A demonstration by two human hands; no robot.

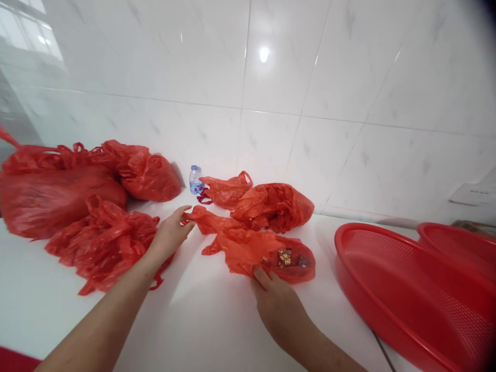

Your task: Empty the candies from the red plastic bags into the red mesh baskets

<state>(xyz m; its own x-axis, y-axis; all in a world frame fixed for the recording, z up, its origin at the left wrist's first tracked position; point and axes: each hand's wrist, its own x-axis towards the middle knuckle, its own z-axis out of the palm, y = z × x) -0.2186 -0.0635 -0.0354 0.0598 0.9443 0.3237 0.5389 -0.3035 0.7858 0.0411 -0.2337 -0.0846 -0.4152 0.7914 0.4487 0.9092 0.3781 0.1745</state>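
A thin red plastic bag (244, 250) lies on its side on the white table, with dark printed packets (285, 257) showing through its right end. My left hand (173, 231) pinches the stretched handle end of this bag. At its near edge, my right hand (277, 299) grips the film beside the packets, thumb on top; the other fingers are mostly hidden. Just behind lie a second, crumpled red bag (284, 204) and a smaller red bag (227, 191) with its handle loop up.
Crumpled red bags (116, 248) and large filled red bags (58, 196) crowd the left side. A small clear bottle with a blue cap (195, 181) stands by the tiled wall (194, 62). Red perforated plastic baskets (349, 268) occupy the right. White table surface (201, 320) shows in front.
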